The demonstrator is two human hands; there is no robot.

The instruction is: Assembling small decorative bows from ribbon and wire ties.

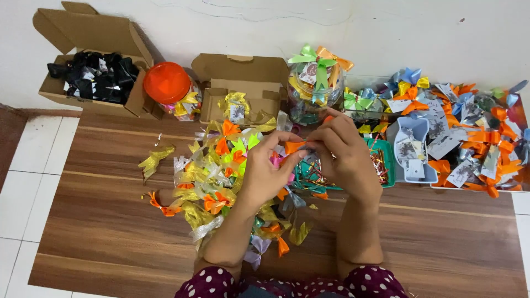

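Orange ribbon bow [292, 147] is held above the middle of the wooden counter [110, 221], pinched between both hands. The left hand [265, 171] has its fingers [276, 140] closed on the bow's left side, thumb pressed under it. The right hand [345, 152] has its fingers closed on the bow's right edge, apparently so that the small piece is kept steady from both sides. Whether anything else is gripped along with the bow cannot be told.

Directly beneath the hands a loose heap of ribbon bows [215, 176] in yellow, orange, green and silver is spread on the counter, within easy reach. A teal tray [386, 160] with shiny strips is set just beside the right hand.

Along the wall further containers are ranged: a clear jar [309, 94] filled with bows, a small open cardboard box [243, 91], an orange lid [167, 83] on a container, and a larger cardboard box [88, 72] holding black pieces. At far right a pile of tagged bows [475, 138] is collected, kept apart from the loose heap.
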